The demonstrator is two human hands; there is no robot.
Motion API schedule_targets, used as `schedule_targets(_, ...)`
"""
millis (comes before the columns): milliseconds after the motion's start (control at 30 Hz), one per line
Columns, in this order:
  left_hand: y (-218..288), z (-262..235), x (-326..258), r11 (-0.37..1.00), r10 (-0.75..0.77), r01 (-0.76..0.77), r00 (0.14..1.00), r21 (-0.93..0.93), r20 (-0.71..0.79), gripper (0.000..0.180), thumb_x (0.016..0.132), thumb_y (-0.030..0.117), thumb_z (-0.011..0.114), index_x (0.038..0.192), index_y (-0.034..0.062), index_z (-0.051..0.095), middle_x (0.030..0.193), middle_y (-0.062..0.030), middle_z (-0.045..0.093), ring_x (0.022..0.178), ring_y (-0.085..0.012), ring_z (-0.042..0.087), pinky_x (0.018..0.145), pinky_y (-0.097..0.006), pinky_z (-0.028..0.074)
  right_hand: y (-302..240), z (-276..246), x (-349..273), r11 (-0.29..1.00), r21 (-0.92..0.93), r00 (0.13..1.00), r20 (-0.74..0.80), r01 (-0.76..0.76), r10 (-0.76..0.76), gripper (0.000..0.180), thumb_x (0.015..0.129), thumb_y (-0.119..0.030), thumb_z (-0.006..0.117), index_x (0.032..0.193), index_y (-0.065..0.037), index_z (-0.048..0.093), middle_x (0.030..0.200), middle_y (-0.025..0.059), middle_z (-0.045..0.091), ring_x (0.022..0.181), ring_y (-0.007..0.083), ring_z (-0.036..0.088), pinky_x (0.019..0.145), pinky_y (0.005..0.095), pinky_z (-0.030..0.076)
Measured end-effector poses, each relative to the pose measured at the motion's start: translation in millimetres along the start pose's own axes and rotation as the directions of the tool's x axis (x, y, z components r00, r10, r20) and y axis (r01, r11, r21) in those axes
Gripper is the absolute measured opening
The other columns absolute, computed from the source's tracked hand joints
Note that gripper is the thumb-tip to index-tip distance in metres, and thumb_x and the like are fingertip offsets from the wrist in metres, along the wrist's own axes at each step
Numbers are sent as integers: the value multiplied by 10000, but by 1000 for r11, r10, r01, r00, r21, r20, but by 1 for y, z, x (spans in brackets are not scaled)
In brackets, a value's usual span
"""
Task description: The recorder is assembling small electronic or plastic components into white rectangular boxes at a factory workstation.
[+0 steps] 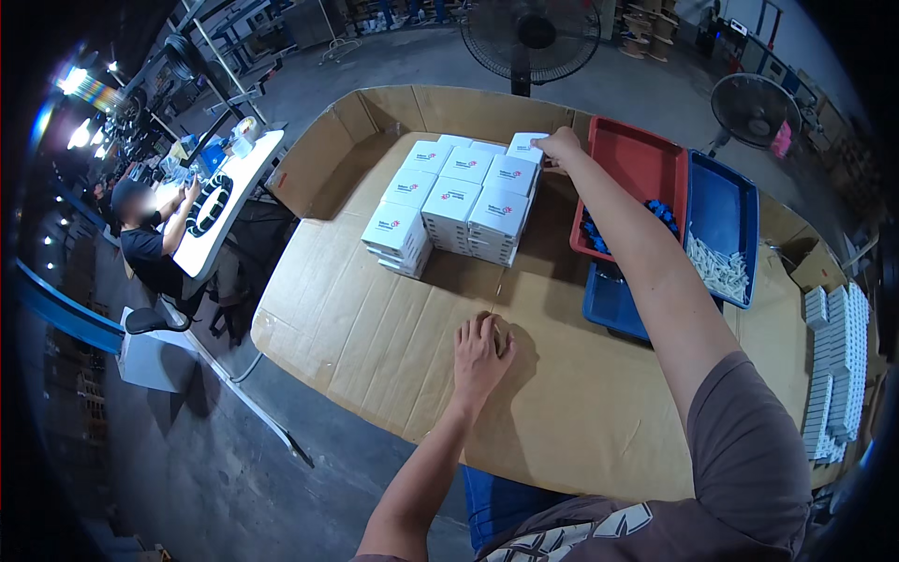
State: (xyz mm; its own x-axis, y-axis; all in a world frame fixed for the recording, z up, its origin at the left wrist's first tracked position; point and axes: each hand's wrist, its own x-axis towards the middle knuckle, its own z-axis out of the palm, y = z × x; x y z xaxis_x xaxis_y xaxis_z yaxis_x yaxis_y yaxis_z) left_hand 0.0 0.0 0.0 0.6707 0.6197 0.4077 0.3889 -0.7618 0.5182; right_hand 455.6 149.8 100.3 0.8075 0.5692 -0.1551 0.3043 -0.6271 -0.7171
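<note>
Several stacks of small white boxes point(448, 201) with printed tops stand together on the cardboard-covered table point(328, 309). My right arm reaches far forward, and my right hand point(562, 148) grips a white box point(527, 146) at the far right corner of the group. Its fingers are at the box's right side; their far tips are hidden. Close to the near side of the table, my left hand point(480, 358) is over the cardboard with its fingers apart and slightly bent. Nothing is in it, and it is apart from the boxes.
A red tray point(637, 150) with blue parts sits on the right, beside a blue tray point(740, 187) of white pieces. Another blue tray point(613, 304) lies partly underneath. Stacked white strips point(838, 356) stand far right. A cardboard wall point(449, 108) edges the back. A co-worker point(150, 234) sits left.
</note>
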Motion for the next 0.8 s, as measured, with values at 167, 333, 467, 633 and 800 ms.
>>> schedule_targets(167, -16, -5, -10, 999, -30, 30, 999, 13, -26, 424, 867, 261, 751, 1222, 75, 613, 1252, -136, 610, 1160, -336, 573, 1019, -457, 435, -28, 5, -46, 873, 447, 972, -206, 194, -110, 438, 800, -109, 886, 1137, 47, 652, 1013, 129, 740, 826, 224, 744, 652, 379, 614)
schedule_targets(333, -5, -9, -10, 999, -7, 6, 1000, 42, 24, 465, 847, 282, 755, 1229, 64, 603, 1267, -135, 607, 1179, -331, 573, 1026, -451, 430, -5, -61, -122, 667, 345, 734, -483, 661, -478, 346, 823, -76, 845, 1092, -17, 636, 1027, 102, 715, 995, 177, 705, 898, 322, 563)
schedule_targets(467, -7, -8, -10, 997, 23, -24, 1000, 74, 15, 494, 833, 277, 781, 1237, 61, 598, 1276, -143, 608, 1194, -342, 575, 1019, -466, 434, 0, -105, -237, 403, 463, 613, -554, 789, -563, 277, 882, -5, 787, 1099, -21, 616, 1098, 86, 695, 1060, 176, 679, 988, 336, 534)
schedule_targets(633, -3, -5, -10, 996, 78, -77, 996, 42, -32, 458, 846, 241, 779, 1231, 72, 598, 1254, -139, 616, 1181, -355, 577, 1008, -485, 440, 32, -162, -351, 376, 416, 560, -574, 828, -597, 275, 907, 24, 777, 1116, -43, 611, 1144, 73, 669, 1154, 164, 634, 1098, 355, 473)
schedule_targets(800, -8, 1, -12, 991, 127, -121, 985, 56, -117, 413, 872, 209, 736, 1243, 78, 611, 1262, -136, 630, 1169, -358, 582, 1026, -484, 433, 80, -183, -430, 344, 568, 663, -609, 748, -436, 418, 924, -71, 818, 1262, 9, 586, 1143, 79, 673, 1152, 152, 636, 999, 306, 525)
